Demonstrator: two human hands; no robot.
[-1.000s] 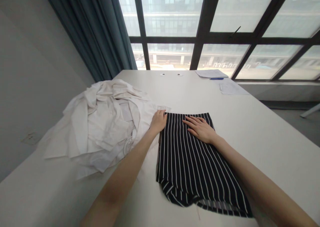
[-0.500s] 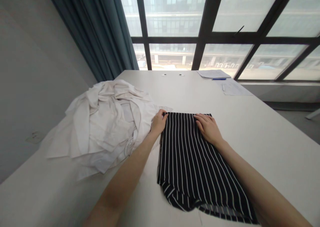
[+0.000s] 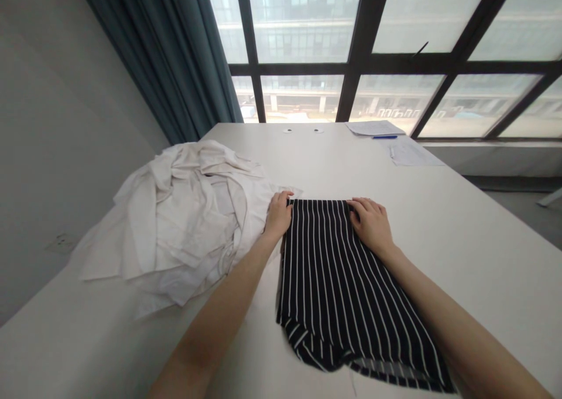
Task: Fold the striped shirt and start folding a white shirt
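one wht-striped blk cloth (image 3: pixel 333 270)

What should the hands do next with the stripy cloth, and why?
Perhaps the left hand could come down and smooth the bunched near edge of the striped cloth, while the right hand steadies the far edge. I'd pick that because the far edge lies fairly straight, but the near edge is crumpled at its left part.
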